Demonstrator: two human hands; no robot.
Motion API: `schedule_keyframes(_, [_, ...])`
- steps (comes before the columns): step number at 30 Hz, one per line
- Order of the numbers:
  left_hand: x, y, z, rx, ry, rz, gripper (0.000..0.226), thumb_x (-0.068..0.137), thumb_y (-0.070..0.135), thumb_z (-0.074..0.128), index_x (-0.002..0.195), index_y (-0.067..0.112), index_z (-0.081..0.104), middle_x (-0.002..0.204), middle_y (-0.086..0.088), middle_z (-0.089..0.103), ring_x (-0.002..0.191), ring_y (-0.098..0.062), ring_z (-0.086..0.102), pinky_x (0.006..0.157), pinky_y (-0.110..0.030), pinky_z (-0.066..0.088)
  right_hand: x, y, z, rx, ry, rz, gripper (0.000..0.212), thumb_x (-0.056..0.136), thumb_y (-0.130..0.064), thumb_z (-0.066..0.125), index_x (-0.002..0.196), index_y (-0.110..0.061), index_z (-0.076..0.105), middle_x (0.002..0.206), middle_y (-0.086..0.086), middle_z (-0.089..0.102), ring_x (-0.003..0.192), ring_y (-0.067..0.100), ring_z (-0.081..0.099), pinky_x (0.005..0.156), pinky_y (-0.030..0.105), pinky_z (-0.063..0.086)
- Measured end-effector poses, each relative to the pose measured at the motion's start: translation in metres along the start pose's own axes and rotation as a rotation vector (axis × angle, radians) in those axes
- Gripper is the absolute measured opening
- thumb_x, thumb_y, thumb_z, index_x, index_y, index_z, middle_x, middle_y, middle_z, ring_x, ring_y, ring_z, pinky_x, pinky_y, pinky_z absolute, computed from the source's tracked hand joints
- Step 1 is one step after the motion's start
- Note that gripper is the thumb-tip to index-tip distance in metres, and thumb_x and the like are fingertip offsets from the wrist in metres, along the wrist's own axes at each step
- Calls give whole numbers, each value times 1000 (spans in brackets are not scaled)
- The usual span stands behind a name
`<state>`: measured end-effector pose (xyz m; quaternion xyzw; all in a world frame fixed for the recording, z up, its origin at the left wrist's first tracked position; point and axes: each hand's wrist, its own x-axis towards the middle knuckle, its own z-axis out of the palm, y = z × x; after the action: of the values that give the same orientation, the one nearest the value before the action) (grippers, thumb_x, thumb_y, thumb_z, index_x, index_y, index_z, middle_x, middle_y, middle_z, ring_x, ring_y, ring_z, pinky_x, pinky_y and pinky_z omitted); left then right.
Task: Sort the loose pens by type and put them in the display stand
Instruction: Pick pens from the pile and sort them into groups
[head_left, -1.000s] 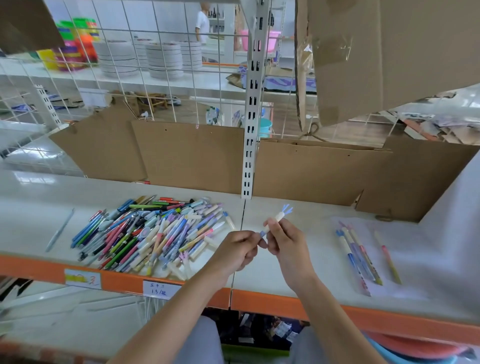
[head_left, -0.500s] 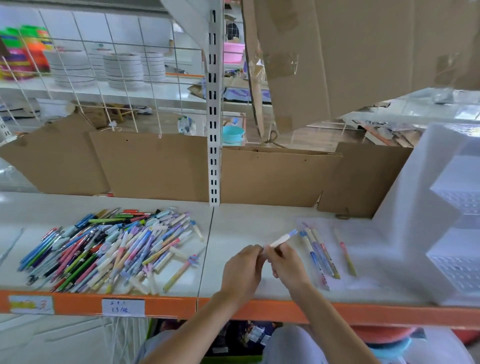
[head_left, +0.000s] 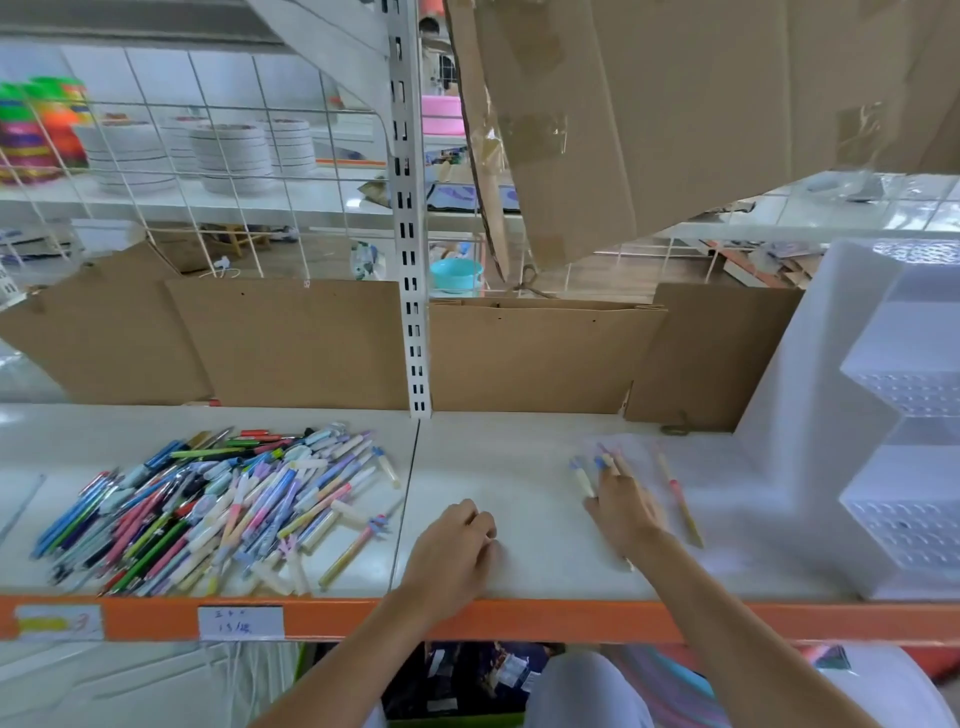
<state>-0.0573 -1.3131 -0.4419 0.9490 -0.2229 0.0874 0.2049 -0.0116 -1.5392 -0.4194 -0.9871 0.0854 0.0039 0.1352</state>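
Observation:
A big heap of loose mixed pens (head_left: 208, 509) lies on the left half of the white shelf (head_left: 519, 457). My left hand (head_left: 457, 551) rests near the shelf's front edge, fingers curled, with nothing in it. My right hand (head_left: 621, 512) lies low over a small row of sorted pens (head_left: 608, 460) on the right. A white pen with a blue tip (head_left: 583, 477) sits at its thumb and forefinger; blur hides whether they still pinch it. One yellow-and-pink pen (head_left: 680, 501) lies apart to the right. The white stepped display stand (head_left: 810, 441) rises at the far right.
Cardboard sheets (head_left: 291, 343) line the back of the shelf, and a white slotted upright (head_left: 413, 312) stands at the middle seam. More cardboard (head_left: 649, 130) hangs overhead. The orange front rail (head_left: 519, 618) carries paper labels. A wire grid closes the back left.
My hands have parted. My right hand carried the white pen to the right and down onto the sorted row, and my left hand dropped to the shelf. The view shifted right, showing more of the stand.

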Motion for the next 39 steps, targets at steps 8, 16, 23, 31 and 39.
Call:
schedule_keyframes(8, [-27,-38,-22,17,90,-26,19,90,19,51,103,11,63,100,-2,53,90,-17,52,68,-22,34,-41,-68,0,-33,-24,-263,20,97,-26,40,108,-12,51,112,4,57,99,23,58,70,28,40])
schedule_keyframes(16, [-51,-92,-57,87,184,-172,30,87,25,43,100,10,66,108,-3,60,97,-22,56,76,-36,53,-72,-144,42,190,-116,-454,20,98,-23,38,112,-16,50,112,0,56,95,18,58,77,26,43])
schedule_keyframes(23, [-54,-97,-63,111,112,-253,45,92,48,45,121,17,60,131,7,53,122,-15,41,98,-26,35,-67,-164,51,259,-129,-405,23,98,-31,42,114,-18,49,111,-1,57,89,16,56,80,28,45])
schedule_keyframes(31, [-62,-106,-56,-119,236,-253,39,90,23,61,129,17,53,113,6,52,102,-9,51,83,-21,46,-62,-185,56,212,-183,-492,25,97,-39,43,118,-27,53,113,-2,48,96,16,58,80,27,46])
schedule_keyframes(39, [-42,-122,-71,121,217,-437,33,98,38,42,117,14,55,113,0,51,109,-18,44,91,-26,36,-60,-156,52,554,-168,-266,10,94,-27,52,89,-19,54,85,0,62,64,11,51,57,21,39])
